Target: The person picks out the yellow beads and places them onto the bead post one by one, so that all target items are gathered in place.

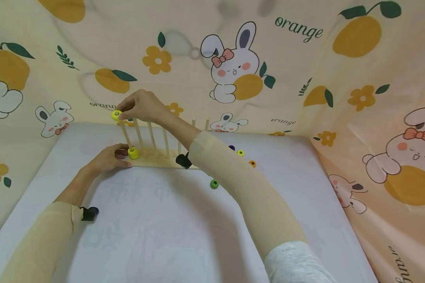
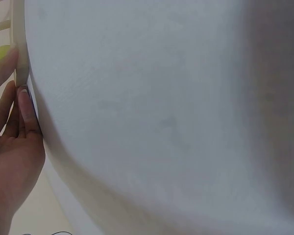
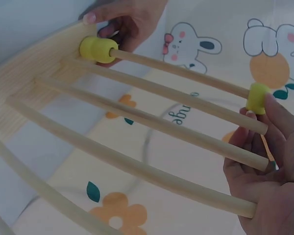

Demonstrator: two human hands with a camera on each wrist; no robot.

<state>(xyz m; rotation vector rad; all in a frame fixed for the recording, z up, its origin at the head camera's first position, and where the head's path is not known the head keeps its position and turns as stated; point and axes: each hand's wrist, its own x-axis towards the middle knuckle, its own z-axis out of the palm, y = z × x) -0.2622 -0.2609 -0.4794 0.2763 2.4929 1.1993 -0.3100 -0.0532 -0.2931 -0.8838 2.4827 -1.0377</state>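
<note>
One left hand [image 1: 108,159], fingers gripping the left end of the wooden base [image 1: 152,160], thumb at its front edge. Upper yellow bead [image 1: 116,115] is at the tip of the leftmost peg [image 1: 126,135]; two lower yellow beads [image 1: 132,153] are stacked at that peg's foot. Right hand [image 1: 143,106]: fingers pinching the upper yellow bead. Further right on the desk [image 1: 156,236]: green bead [image 1: 214,184], dark blue bead [image 1: 231,147], loose yellow bead [image 1: 240,153], orange bead [image 1: 252,163].

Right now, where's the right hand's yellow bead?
In the head view, left of centre, the right hand pinches the yellow bead at the tip of the leftmost peg of the wooden rack, above two yellow beads.
</note>
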